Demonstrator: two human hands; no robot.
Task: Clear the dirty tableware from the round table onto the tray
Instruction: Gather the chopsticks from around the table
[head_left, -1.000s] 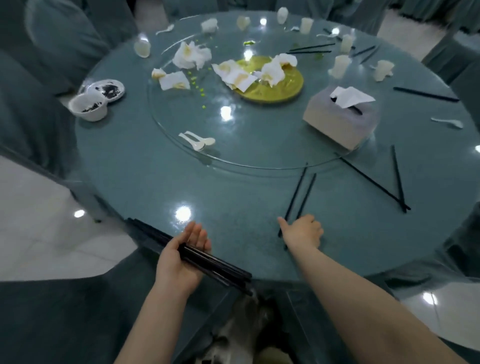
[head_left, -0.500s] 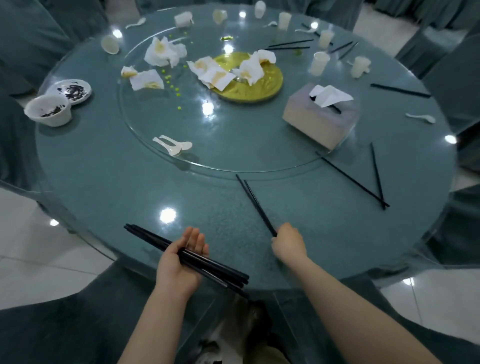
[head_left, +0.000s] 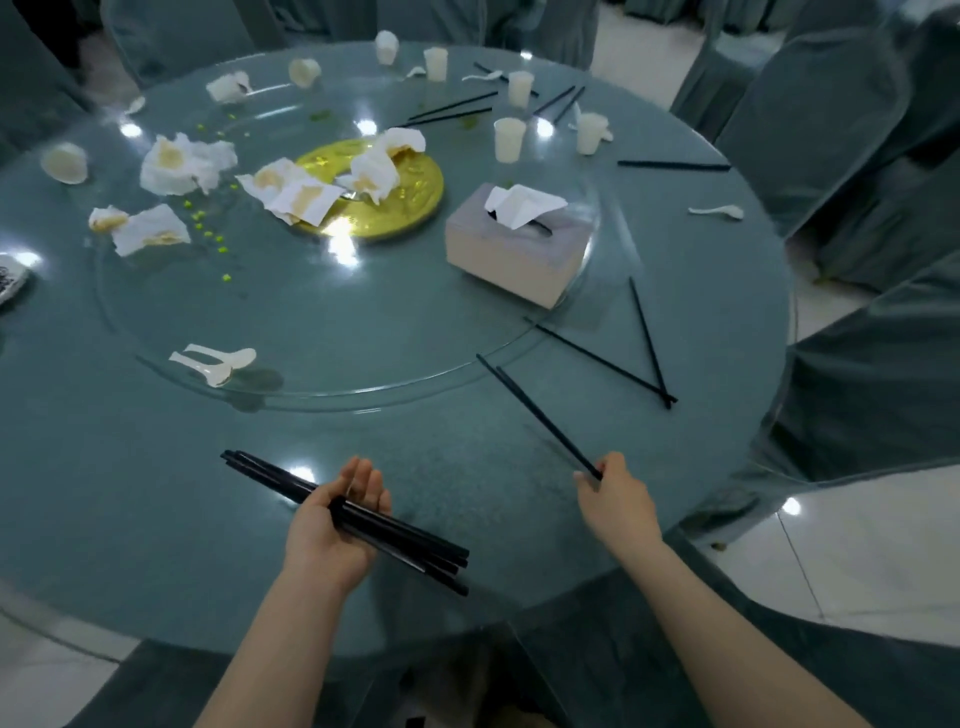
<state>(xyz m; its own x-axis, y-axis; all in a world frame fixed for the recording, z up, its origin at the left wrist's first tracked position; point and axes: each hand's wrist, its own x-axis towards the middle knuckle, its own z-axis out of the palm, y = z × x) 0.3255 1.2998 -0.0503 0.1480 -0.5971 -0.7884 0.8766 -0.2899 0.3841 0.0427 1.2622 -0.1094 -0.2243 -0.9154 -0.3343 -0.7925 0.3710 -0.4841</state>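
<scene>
Chopsticks gathered at the near edge, more still scattered

Chopsticks are the item in hand. The left hand, low centre of the frame, grips a bundle of black chopsticks in its palm, fingers loosely curled; the bundle's long axis runs from upper left to lower right. The right hand pinches the near end of a pair of black chopsticks, whose length slants up and left toward the glass turntable. That pair's free tips point away from the bundle, so joining them would likely mean swinging the pair leftward across the counter. Just right of it, two crossed chopsticks meet in a V, nearer the right hand. Farther out lie white spoons, a tissue box, a gold plate under soiled napkins, and small cups. No tray is in view.
</scene>
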